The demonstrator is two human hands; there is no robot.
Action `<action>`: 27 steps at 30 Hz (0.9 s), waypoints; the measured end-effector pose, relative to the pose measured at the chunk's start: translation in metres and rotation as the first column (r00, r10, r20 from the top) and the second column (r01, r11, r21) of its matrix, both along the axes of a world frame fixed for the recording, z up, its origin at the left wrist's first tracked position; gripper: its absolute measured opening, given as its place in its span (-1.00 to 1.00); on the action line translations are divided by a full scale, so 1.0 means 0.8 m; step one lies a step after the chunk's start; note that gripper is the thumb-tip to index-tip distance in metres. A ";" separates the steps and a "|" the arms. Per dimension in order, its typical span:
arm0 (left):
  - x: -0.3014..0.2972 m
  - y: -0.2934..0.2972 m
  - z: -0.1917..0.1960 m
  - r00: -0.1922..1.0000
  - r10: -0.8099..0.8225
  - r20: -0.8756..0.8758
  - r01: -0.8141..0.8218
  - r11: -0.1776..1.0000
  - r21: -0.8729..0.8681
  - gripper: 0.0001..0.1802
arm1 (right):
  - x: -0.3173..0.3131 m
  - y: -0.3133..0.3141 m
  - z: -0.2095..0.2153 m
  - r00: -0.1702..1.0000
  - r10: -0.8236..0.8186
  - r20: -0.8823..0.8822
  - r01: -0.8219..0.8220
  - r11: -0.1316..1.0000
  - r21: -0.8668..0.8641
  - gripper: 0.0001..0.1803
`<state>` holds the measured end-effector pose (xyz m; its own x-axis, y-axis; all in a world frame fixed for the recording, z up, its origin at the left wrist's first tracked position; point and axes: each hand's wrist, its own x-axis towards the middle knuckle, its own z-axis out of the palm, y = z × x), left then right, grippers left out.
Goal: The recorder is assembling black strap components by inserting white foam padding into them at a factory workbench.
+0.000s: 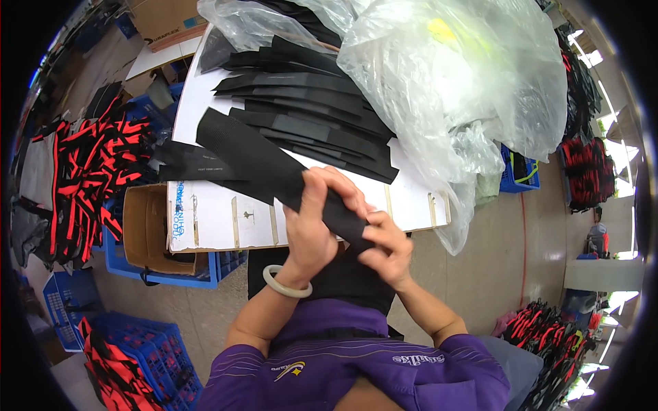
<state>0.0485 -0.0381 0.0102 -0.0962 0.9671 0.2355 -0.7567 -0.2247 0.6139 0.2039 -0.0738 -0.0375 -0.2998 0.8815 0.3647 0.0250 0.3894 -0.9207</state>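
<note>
A wide black fabric strip [257,157] runs slantwise over the near edge of the white table [404,198]. Around its middle, my left hand [310,229] is closed, with a pale bangle [288,282] on the wrist. At the strip's near end my right hand [387,248] pinches the fabric, its fingers slightly blurred. Beneath the held strip, more black strips with small pale print [205,166] stick out to the left. Farther back lie several overlapping rows of black strips [308,130].
Large clear plastic bags [452,82] cover the table's back right and hang over its edge. Left of the table, a cardboard box [147,226] sits in a blue crate [218,267]. Piles of black-and-red pieces [96,181] stand farther left; another blue crate [517,170] is at right.
</note>
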 end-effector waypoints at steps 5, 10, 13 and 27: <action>-0.005 0.007 -0.027 0.954 -0.011 -0.300 -0.016 0.996 -0.088 -0.44 | -0.008 0.025 0.041 0.990 -0.101 -0.101 0.033 0.848 -0.529 -0.70; -0.031 -0.016 -0.028 0.709 -0.225 -0.668 0.013 0.952 -0.307 -0.67 | 0.031 0.066 0.027 0.880 -0.434 0.192 0.337 0.856 0.391 -0.82; -0.024 -0.048 -0.039 0.430 -0.091 -0.898 0.070 0.995 -0.067 -0.78 | 0.061 0.070 -0.010 0.792 -0.486 0.370 0.222 0.793 0.567 -0.82; 0.019 -0.033 -0.103 -0.328 0.317 -0.890 0.365 0.911 0.190 -0.19 | 0.123 0.003 -0.076 0.586 -0.522 0.620 0.190 0.832 0.521 -0.59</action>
<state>0.0640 -0.0643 -0.0724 0.5897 0.7892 0.1717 0.7011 -0.6057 0.3762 0.3024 -0.0716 -0.0980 -0.2955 0.8216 0.4874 0.8142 0.4835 -0.3215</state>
